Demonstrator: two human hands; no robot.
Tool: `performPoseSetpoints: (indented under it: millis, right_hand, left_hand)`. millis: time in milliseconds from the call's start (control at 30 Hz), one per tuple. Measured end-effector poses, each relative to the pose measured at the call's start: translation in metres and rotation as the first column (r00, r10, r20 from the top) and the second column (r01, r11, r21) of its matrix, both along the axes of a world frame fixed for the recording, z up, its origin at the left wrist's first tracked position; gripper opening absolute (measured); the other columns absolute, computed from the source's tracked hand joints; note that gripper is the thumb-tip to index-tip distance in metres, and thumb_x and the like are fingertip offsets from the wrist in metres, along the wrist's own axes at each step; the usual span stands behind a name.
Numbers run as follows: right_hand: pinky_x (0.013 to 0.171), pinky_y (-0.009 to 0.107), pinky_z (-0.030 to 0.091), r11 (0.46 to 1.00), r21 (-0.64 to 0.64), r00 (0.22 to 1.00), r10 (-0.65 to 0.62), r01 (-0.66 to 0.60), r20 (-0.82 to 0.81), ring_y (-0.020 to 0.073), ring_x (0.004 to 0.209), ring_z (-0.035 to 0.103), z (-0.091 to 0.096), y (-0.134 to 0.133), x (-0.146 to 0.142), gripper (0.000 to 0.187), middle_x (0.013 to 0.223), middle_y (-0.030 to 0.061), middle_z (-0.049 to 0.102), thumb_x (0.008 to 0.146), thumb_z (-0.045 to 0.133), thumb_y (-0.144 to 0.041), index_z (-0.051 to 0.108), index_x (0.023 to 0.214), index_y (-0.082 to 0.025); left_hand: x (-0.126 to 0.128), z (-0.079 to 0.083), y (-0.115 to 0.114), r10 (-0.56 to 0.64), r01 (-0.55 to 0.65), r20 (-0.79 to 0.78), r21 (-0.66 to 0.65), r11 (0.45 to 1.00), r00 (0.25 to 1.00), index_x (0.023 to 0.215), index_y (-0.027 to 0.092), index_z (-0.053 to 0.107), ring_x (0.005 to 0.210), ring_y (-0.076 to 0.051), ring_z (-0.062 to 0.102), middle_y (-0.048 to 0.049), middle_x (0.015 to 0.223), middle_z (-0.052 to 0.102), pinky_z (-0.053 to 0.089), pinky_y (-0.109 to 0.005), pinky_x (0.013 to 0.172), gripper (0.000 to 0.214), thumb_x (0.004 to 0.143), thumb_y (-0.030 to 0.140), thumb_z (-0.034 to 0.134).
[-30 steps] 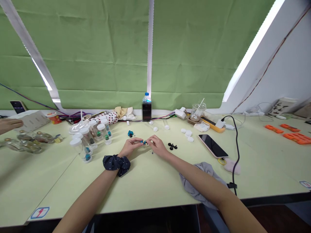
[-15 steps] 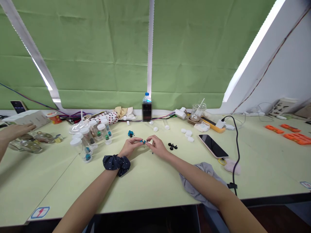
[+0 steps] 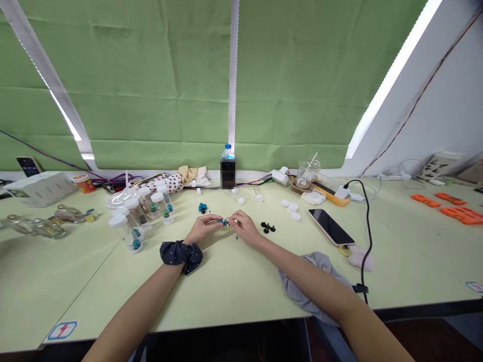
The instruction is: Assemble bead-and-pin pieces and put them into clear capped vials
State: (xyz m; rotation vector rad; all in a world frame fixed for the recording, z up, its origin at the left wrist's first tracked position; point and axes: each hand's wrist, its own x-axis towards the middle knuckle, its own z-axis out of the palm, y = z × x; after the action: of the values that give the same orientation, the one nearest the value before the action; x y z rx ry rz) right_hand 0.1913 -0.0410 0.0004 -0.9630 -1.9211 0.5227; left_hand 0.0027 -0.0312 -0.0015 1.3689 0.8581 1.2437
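Between my two hands is a small blue piece with dark bits (image 3: 225, 221), too small to make out its kind. My left hand (image 3: 204, 228) pinches its left side with the fingertips. From the right, my right hand (image 3: 244, 226) closes thumb and fingers on the same piece, its fingertips almost meeting the left ones. Just beyond my left hand lies a cluster of blue parts (image 3: 203, 207). Several black knob-like parts (image 3: 267, 228) lie to the right of my right hand. A tiny bit of hardware (image 3: 237, 237) rests on the table below the fingers.
Clear tubes with white caps (image 3: 128, 234) stand at the left, some holding blue or green parts. Loose white caps (image 3: 292, 207), a phone (image 3: 331, 227) and a black cable (image 3: 368, 241) lie rightward. A bottle (image 3: 228, 168) stands behind. Glass bottles (image 3: 47, 227) lie far left.
Another person's hand at the far left has gone out of view. My hands stay in nearly the same place, with the fingers shifting slightly around the small blue piece.
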Motion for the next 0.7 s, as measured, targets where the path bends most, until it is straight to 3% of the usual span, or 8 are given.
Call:
performPoseSetpoints:
  millis: [133, 367, 700]
  right_hand:
    - [0.061, 0.024, 0.042, 1.0, 0.008, 1.0, 0.006, -0.006, 0.002, 0.0106, 0.064, 0.05, 0.0019, -0.0011, -0.0003, 0.028, 0.086, 0.0036, 0.055, 0.089, 0.044, -0.04, 0.063, 0.085, -0.02]
    - [0.057, 0.024, 0.042, 0.998, -0.054, 1.0, -0.011, 0.011, -0.008, 0.0061, 0.049, 0.044, 0.0066, -0.0068, -0.0001, 0.024, 0.095, 0.0025, 0.056, 0.084, 0.051, -0.035, 0.053, 0.104, -0.022]
    - [0.058, 0.024, 0.042, 1.0, -0.017, 1.0, 0.008, -0.008, 0.011, 0.0072, 0.053, 0.047, 0.0069, -0.0072, 0.0002, 0.017, 0.094, 0.0022, 0.055, 0.085, 0.05, -0.033, 0.055, 0.095, -0.021]
  left_hand:
    - [0.0002, 0.0, 0.0005, 0.0, 0.0, 0.003, -0.003, 1.0, 1.0, 0.079, 0.014, 0.071, 0.077, -0.022, 0.064, -0.0081, 0.082, 0.07, 0.048, -0.041, 0.082, 0.029, 0.054, 0.027, 0.08]
    - [-0.0001, 0.0029, 0.0007, 0.036, -0.036, 0.031, 0.009, 0.999, 0.999, 0.08, 0.014, 0.071, 0.084, -0.025, 0.064, -0.0105, 0.085, 0.071, 0.044, -0.048, 0.088, 0.032, 0.055, 0.031, 0.079]
    - [0.0006, 0.0029, -0.0002, 0.029, -0.03, 0.027, 0.006, 1.0, 0.999, 0.081, 0.014, 0.071, 0.084, -0.024, 0.063, -0.0101, 0.085, 0.07, 0.044, -0.047, 0.087, 0.029, 0.057, 0.029, 0.079]
